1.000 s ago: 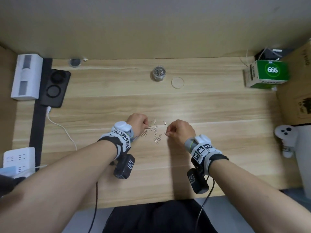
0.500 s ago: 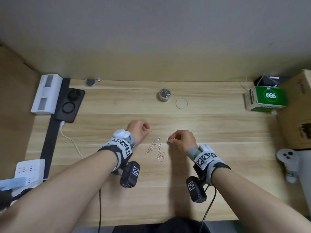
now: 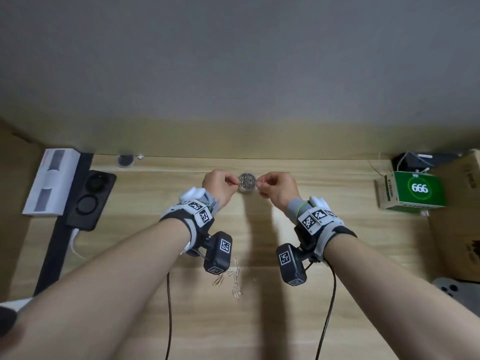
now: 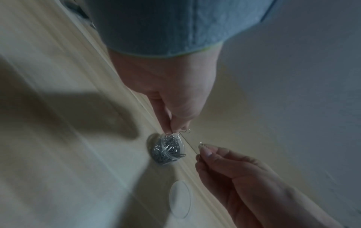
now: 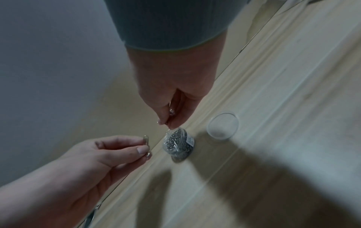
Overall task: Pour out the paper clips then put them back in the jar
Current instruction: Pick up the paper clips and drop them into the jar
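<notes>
shiny metal clips (image 3: 235,278), clear plastic jar (image 3: 247,183), wood desk (image 3: 259,320)

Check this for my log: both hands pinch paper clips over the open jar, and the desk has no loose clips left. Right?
Not quite. Both hands, left hand and right hand, do pinch clips at the open jar, but the head view shows loose clips on the desk.

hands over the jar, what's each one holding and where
Left hand and right hand each pinch paper clips between thumb and fingertips; which part is unclear.

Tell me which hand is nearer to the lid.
Right. The right hand is at the jar, on the side where the lid lies; the left hand is across the jar from the lid.
</notes>
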Demonstrator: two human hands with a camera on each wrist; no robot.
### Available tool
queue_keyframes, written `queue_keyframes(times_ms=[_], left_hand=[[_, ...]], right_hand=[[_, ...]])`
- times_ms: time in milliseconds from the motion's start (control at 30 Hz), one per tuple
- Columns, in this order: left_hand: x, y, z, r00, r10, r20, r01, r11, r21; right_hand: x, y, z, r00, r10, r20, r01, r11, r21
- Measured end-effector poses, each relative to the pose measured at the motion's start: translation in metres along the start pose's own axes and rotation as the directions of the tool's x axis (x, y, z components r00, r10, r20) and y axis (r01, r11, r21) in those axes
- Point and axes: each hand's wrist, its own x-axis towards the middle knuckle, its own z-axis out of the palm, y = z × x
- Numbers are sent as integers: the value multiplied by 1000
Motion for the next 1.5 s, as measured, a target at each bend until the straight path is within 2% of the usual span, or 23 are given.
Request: queue_keyframes(times_ms=[100,333,567,667,900,1100,1200,1367,1500], left_hand=[[28,-1,16,1000,-9,23,10,1000,-21],[43,-9,29,999,-4,52,8,998,-67],[37,-14,21,997,19,81,-5,985,-170],[40,-16,22,998,22,53,-11,980,-200],[43,-14,27,998,61,-3,-60,987,-151],[42,-17,32,997,55,58,-48,992,-114],[41,-18,34,993,93,76,-82,988,-134],[37,-19,26,996,79,28,-72,976,-207],[34,-32,11,997,72,-27,-76,984,-159]], right_hand=[[28,1,1,1000,16,-5,-16,1000,8],[52,16,2,998,60,-2,-60,998,16],[48,16,10,997,71,-5,-71,996,61],[44,14,8,997,82,-9,-81,993,83],[43,24,-3,995,92,-39,-91,995,41],[42,29,-7,993,113,-38,-111,993,32],[38,30,-9,992,122,-28,-121,992,37],[36,21,-4,992,126,-15,-125,989,75],[42,13,7,995,103,-5,-103,994,46]])
